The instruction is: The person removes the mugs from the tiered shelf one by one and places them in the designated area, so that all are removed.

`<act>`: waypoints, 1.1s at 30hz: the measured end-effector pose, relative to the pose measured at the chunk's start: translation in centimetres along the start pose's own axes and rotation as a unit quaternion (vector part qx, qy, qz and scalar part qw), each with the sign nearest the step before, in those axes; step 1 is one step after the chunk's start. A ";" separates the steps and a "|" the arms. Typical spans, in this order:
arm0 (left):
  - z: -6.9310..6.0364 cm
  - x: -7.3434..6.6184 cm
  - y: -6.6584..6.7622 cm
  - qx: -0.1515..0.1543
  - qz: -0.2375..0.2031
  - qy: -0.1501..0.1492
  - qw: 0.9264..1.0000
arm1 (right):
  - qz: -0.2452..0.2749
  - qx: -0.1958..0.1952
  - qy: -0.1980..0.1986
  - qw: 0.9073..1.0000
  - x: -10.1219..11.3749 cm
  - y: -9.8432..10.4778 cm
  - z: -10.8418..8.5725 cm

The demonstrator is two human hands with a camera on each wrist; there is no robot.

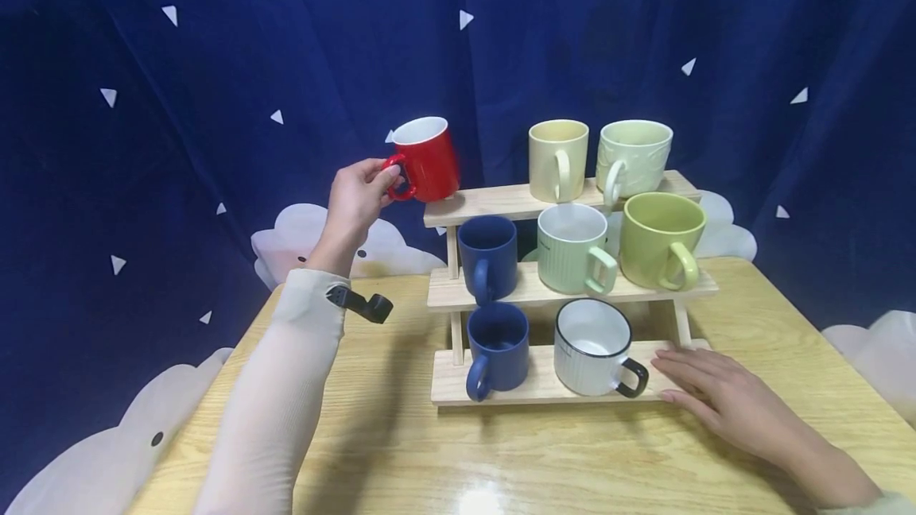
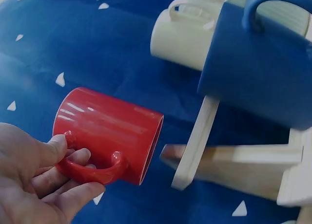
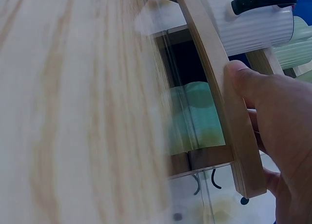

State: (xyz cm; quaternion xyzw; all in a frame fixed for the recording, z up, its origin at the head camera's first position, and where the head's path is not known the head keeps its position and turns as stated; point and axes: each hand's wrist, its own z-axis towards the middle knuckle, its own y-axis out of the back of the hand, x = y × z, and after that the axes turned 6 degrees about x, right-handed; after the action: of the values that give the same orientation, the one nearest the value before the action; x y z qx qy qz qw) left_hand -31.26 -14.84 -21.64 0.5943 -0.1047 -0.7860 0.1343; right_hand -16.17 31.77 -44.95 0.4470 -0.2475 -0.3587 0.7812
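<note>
your red mug point(image 1: 438, 164) is at the upper middle of the head frame, mouth up and slightly tilted, at the left end of the top shelf point(image 1: 494, 201). your left hand point(image 1: 361, 189) has the handle point(image 2: 92, 174) pinched between thumb and curled fingers; no wider gap remains in this grip. your right hand point(image 1: 730, 400) grips nothing that can be confirmed: its fingers lie nearly straight on the right end of the bottom shelf point(image 1: 541, 376), lower right of the frame. treat the mug as rigid, moderately heavy for its size, smooth and likely glazed, hence slippery and prone to chip. the handle is the proper hold; being off-centre, it lets the body tip, so keep the pinch firm. the head view alone shows the white interior point(image 1: 421, 130), and there the base overlaps the shelf end. the left wrist view hides that interior but shows blue curtain point(image 2: 168, 131) between base and wood, indicating that they are apart. the right wrist view omits the mug and shows your thumb point(image 3: 240, 70) against the shelf edge.
</note>
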 end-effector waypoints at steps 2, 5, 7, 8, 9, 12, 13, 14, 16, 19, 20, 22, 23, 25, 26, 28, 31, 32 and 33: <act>-0.1 0.5 0.7 -0.015 0.004 -0.002 1.000 | 0.001 0.000 -0.001 1.000 0.0 0.0 0.0; -0.3 1.5 1.6 -0.033 0.019 -0.005 0.999 | -0.001 0.004 -0.005 1.000 0.1 0.1 0.0; -0.4 2.1 2.1 -0.043 0.023 -0.006 0.999 | -0.001 0.007 -0.008 1.000 0.1 0.2 0.0; -0.5 2.5 2.3 -0.047 0.025 -0.006 0.999 | -0.002 0.009 -0.010 1.000 0.1 0.2 0.0; -0.6 2.9 2.5 -0.051 0.024 -0.007 0.998 | -0.002 0.011 -0.010 1.000 0.0 0.2 -0.1; -0.8 4.0 3.1 -0.063 0.027 -0.004 0.998 | 0.000 0.006 -0.007 1.000 0.0 0.2 -0.1; -0.9 4.3 3.3 -0.067 0.031 0.000 0.997 | 0.000 0.006 -0.006 1.000 0.0 0.1 -0.2; -1.0 4.7 3.5 -0.070 0.034 0.002 0.997 | 0.000 0.005 -0.006 1.000 0.0 0.1 -0.2; -1.1 5.4 4.0 -0.077 0.046 0.008 0.996 | 0.000 0.002 -0.005 1.000 0.1 0.1 -0.2; -1.4 6.3 4.7 -0.084 0.073 0.016 0.994 | -0.001 0.004 -0.008 1.000 0.1 0.1 -0.1; -1.5 6.7 4.9 -0.086 0.083 0.020 0.993 | -0.001 0.003 -0.008 1.000 0.0 0.1 -0.2; -1.8 7.4 5.4 -0.091 0.101 0.029 0.990 | -0.002 0.003 -0.008 1.000 0.0 0.0 -0.2; -1.9 7.8 5.6 -0.093 0.105 0.035 0.990 | -0.002 0.004 -0.008 1.000 -0.1 0.0 -0.2; -2.2 8.7 6.1 -0.099 0.107 0.046 0.988 | -0.003 0.004 -0.007 1.000 -0.1 0.0 -0.1; -2.3 9.1 6.3 -0.102 0.106 0.050 0.988 | -0.003 0.002 -0.006 1.000 -0.1 0.0 -0.1; -2.5 10.1 6.7 -0.107 0.096 0.053 0.988 | -0.004 0.001 -0.004 1.000 -0.1 -0.1 -0.1; -3.0 11.6 7.3 -0.116 0.091 0.052 0.988 | -0.004 -0.003 -0.001 1.000 0.0 -0.1 0.0; -3.2 12.1 7.5 -0.119 0.092 0.051 0.987 | -0.003 -0.003 -0.001 1.000 0.0 -0.1 0.0; -3.4 12.6 7.7 -0.121 0.096 0.052 0.987 | -0.003 -0.003 0.000 1.000 0.0 -0.1 0.0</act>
State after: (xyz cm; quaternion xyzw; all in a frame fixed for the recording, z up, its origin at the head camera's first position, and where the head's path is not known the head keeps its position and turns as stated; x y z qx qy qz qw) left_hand -30.58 -26.30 -31.46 0.6009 -0.0580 -0.7443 0.2856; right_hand -16.21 31.77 -45.06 0.4453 -0.2452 -0.3622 0.7813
